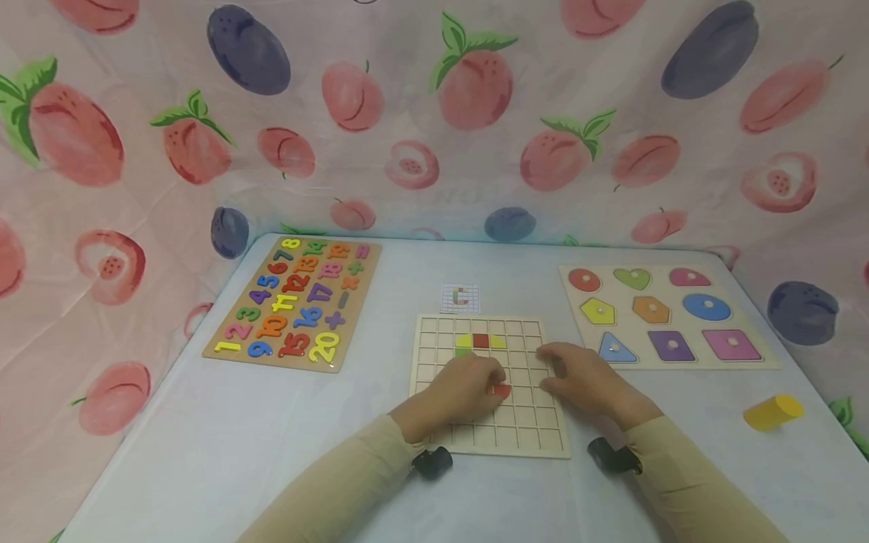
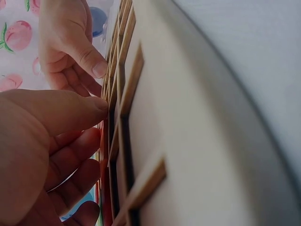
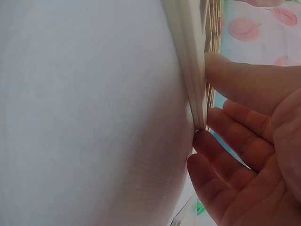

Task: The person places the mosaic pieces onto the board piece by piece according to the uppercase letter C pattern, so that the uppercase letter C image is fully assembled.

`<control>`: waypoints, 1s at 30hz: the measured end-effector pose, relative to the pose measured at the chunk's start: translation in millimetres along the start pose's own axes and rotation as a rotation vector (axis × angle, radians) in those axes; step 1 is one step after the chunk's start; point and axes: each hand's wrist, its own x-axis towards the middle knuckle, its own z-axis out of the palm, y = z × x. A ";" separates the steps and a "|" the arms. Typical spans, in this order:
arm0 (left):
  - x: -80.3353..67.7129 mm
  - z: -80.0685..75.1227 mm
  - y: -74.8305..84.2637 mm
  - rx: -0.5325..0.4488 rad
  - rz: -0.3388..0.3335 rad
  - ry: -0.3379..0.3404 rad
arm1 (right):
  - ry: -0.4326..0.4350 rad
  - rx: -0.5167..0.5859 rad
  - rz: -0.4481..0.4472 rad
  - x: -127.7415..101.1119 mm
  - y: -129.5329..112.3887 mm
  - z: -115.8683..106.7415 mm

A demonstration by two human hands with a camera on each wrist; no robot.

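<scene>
White table (image 1: 204,452): left hand (image 1: 462,388) pinches red piece (image 1: 501,390) on grid board (image 1: 523,430).

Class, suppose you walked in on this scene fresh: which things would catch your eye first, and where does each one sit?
First, the two hands meeting on the wooden grid board at the table's near middle: the left hand rests over a red piece, the right hand at the board's right edge. Then the colourful number puzzle at far left and the shape puzzle at far right. A yellow cylinder lies alone near the right edge.

Head view downward; wrist views close, sharing grid board (image 1: 489,385).
</scene>
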 end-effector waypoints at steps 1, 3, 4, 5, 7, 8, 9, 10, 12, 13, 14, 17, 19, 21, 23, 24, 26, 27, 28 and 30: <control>-0.3 -0.4 -0.1 -0.002 -0.003 -0.001 | 0.000 0.001 0.000 0.0 0.0 0.1; -0.8 -0.8 -0.4 -0.011 -0.007 -0.005 | -0.001 0.003 0.000 0.1 -0.3 0.2; -1.2 -1.3 -0.5 -0.017 -0.011 -0.008 | -0.003 0.004 0.001 0.1 -0.6 0.2; -1.6 -1.7 -0.8 -0.023 -0.015 -0.011 | -0.003 0.005 0.002 0.2 -0.9 0.2; -2.1 -2.3 -1.7 -0.033 -0.016 -0.011 | -0.005 0.006 0.004 0.2 -1.5 0.2; -2.4 -2.7 -1.9 -0.039 -0.018 -0.011 | -0.006 0.006 0.006 0.4 -1.7 0.1; -3.0 -3.4 -1.8 -0.044 -0.023 -0.012 | -0.007 0.005 0.008 0.4 -1.9 -0.1; -3.4 -4.1 -1.7 -0.048 -0.029 -0.014 | -0.007 0.002 0.010 0.2 -1.9 -0.3; -5.0 -5.5 -1.4 -0.054 -0.041 -0.019 | -0.009 -0.001 0.017 -0.2 -1.8 -0.6; -5.9 -6.6 -1.1 -0.061 -0.048 -0.021 | -0.012 -0.002 0.023 -0.4 -1.7 -0.8; -7.0 -7.4 -1.1 -0.065 -0.053 -0.023 | -0.016 -0.001 0.025 -0.8 -1.8 -1.1; -10.8 -9.9 -3.1 -0.054 -0.047 -0.021 | -0.028 0.001 0.034 -2.5 -2.3 -1.9; -13.6 -12.0 -5.6 -0.050 -0.048 -0.016 | -0.030 0.000 0.029 -4.0 -2.4 -2.6; -16.5 -14.6 -8.7 -0.050 -0.062 -0.013 | -0.026 -0.005 0.018 -6.0 -2.2 -3.5; -19.1 -17.7 -12.1 -0.056 -0.087 -0.014 | -0.018 -0.018 0.008 -7.9 -1.8 -4.9; -20.3 -19.5 -14.1 -0.057 -0.102 -0.019 | -0.015 -0.022 0.006 -9.0 -1.6 -6.0; -22.6 -23.2 -18.2 -0.042 -0.119 -0.026 | -0.011 -0.033 0.016 -11.1 -1.5 -8.9; -23.5 -25.4 -20.2 -0.024 -0.120 -0.029 | -0.010 -0.037 0.022 -12.1 -1.7 -10.9; -24.2 -27.6 -22.6 -0.005 -0.121 -0.029 | -0.008 -0.039 0.030 -13.0 -2.1 -12.8; -25.4 -33.2 -26.4 0.023 -0.123 -0.024 | 0.001 -0.039 0.042 -14.8 -2.2 -16.8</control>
